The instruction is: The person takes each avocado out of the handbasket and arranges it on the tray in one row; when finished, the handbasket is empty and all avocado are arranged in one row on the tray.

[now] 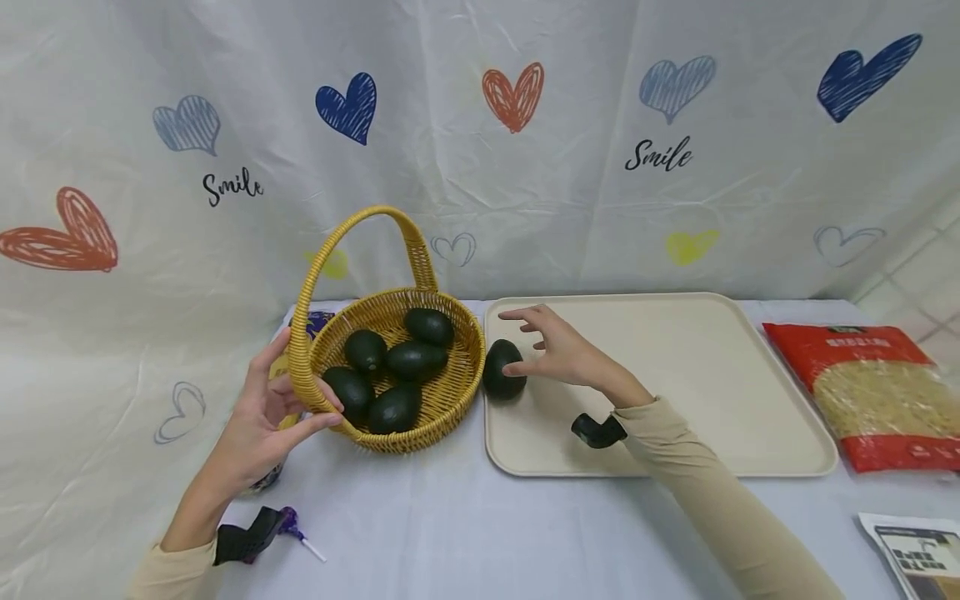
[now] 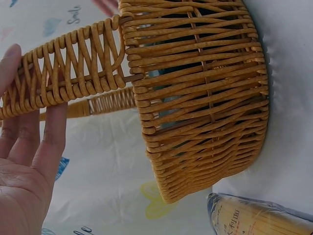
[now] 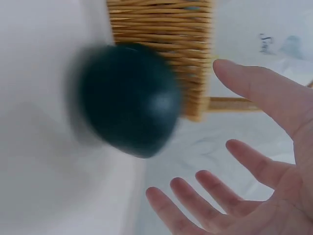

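Observation:
My left hand (image 1: 258, 425) holds the handle of a yellow wicker basket (image 1: 465, 408) near its lower left end, thumb on one side and fingers on the other. Inside the basket lie several dark green avocados (image 1: 416, 361). On the left end of a beige tray (image 1: 637, 392), close to the basket, rests another avocado (image 1: 497, 367). My right hand (image 1: 558, 350) hovers over it, thumb and fingers spread. The right wrist view shows this avocado (image 3: 129, 98), blurred, with a gap between it and the fingers.
A red bag of pasta (image 1: 873, 392) lies right of the tray. At the front right corner is a printed packet (image 1: 918, 554). A purple-wrapped lollipop (image 1: 292, 525) lies by the left wrist. Behind the basket, a spaghetti packet (image 2: 254, 215) is partly hidden. A heart-printed cloth hangs behind.

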Demonstrator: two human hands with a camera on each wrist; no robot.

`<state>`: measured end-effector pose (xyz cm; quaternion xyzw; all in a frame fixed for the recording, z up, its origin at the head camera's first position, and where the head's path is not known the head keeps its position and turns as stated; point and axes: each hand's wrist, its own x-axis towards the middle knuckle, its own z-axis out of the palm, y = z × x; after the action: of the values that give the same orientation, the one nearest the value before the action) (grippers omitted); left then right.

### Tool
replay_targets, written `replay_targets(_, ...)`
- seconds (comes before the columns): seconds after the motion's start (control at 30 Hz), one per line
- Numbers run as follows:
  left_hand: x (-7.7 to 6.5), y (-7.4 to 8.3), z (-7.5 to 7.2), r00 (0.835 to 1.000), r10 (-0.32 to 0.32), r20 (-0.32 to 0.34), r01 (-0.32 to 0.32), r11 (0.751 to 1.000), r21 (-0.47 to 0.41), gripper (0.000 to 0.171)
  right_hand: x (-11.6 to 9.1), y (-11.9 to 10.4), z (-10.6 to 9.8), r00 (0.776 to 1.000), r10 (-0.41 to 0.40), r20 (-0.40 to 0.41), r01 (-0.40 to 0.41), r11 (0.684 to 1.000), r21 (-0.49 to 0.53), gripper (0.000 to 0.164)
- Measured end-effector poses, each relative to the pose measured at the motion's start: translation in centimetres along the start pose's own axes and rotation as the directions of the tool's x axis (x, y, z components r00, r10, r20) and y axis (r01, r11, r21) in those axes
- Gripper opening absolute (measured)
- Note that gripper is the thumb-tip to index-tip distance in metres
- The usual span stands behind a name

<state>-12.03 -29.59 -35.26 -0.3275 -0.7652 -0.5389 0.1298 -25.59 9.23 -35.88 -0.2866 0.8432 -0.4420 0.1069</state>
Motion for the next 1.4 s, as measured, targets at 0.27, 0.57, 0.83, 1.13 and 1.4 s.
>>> replay_targets(0.27,-0.4,0.0,-0.2,0.999,-0.033,0.001,0.033,0.999,0.033,0.126,-0.3,-5.1,-0.6,0.980,-0.193,-0.041,0.191,0.980,-0.056,0.064)
replay_targets(0.57,-0.4,-0.2,-0.3,0.999,-0.049,-0.006,0.049,0.997,0.062,0.125,1.5,-8.7,2.5,0.935,-0.351,0.058,0.352,0.936,-0.012,0.048)
replay_targets(0.83,-0.5,0.0,-0.1,0.997,-0.071,-0.019,0.073,0.992,0.101,0.125,5.1,-6.7,5.9,0.950,-0.269,0.159,0.280,0.959,-0.050,0.042)
replay_targets(1.13,-0.2,-0.1,0.0,0.999,-0.049,0.004,0.048,0.997,0.059,0.128,7.5,-5.0,8.1,0.953,-0.226,0.202,0.254,0.960,-0.122,0.043)
replay_targets(1.4,-0.4,0.0,-0.1,0.999,-0.053,-0.008,0.054,0.997,0.062,0.123,8.3,-5.0,9.9,0.959,-0.188,0.210,0.230,0.953,-0.197,0.042)
